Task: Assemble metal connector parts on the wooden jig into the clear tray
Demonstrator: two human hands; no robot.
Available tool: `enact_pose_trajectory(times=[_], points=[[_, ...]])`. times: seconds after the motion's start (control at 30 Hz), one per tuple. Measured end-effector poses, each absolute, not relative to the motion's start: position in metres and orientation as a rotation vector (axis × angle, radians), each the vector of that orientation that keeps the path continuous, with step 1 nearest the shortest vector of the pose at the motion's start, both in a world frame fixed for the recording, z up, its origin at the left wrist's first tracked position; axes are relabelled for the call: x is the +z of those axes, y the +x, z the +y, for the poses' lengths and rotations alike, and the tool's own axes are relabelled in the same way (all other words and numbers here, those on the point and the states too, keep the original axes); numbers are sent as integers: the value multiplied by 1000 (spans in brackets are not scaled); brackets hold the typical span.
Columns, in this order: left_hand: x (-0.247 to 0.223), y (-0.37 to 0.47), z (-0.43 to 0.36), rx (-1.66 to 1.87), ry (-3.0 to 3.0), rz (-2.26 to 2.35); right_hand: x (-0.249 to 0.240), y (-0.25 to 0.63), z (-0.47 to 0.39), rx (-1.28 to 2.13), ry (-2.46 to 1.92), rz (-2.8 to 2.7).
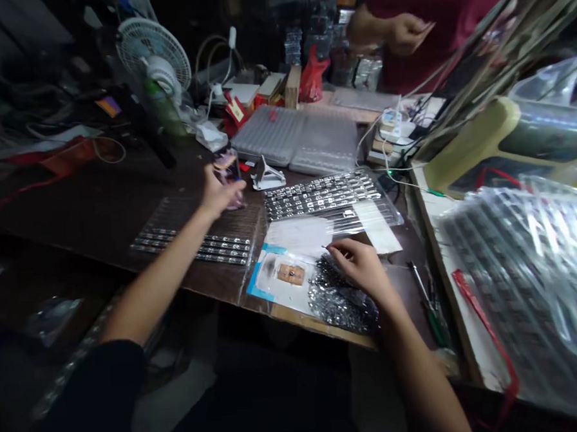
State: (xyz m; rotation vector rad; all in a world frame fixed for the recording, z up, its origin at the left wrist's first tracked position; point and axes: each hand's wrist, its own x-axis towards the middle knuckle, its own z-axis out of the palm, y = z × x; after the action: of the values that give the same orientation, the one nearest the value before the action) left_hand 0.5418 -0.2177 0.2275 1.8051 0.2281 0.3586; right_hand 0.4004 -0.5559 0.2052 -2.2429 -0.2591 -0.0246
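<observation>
My left hand [216, 193] is closed around an upright, phone-sized object with a purple and pink pattern [227, 169]; blur hides its exact kind. Right beside it stands a small white folding stand [268, 178]. My right hand [356, 262] pinches a tiny metal part [325, 247] between thumb and fingertips. Beneath that hand lies a heap of small shiny metal parts [338, 297]. To its left, a small brown block [291, 274] with a metal piece on it sits on a white sheet edged with blue tape [261, 291].
Trays of metal parts lie at the middle [316, 198] and left [222, 248]. Clear plastic trays [296, 135] stand behind. Screwdrivers [431, 311] lie at right, near stacked clear trays [523, 262]. A fan [154, 55] stands back left; a co-worker's hand [407, 34] shows across the table.
</observation>
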Motion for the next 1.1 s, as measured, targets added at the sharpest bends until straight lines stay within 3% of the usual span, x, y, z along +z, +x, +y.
enact_pose_trajectory(times=[0.13,0.3,0.67,1.1], points=[[206,466,-285,-171,1159,170,210,401,-523,243,-1805,-161],[189,434,-342,105,1003,-9,219,403,-488,519,-1317,-137],[196,452,-365,-208,915,-57,210,410,-498,300,-1289,-96],[194,445,-378,-213,1003,-166,199,405,-510,277,-1104,-24]])
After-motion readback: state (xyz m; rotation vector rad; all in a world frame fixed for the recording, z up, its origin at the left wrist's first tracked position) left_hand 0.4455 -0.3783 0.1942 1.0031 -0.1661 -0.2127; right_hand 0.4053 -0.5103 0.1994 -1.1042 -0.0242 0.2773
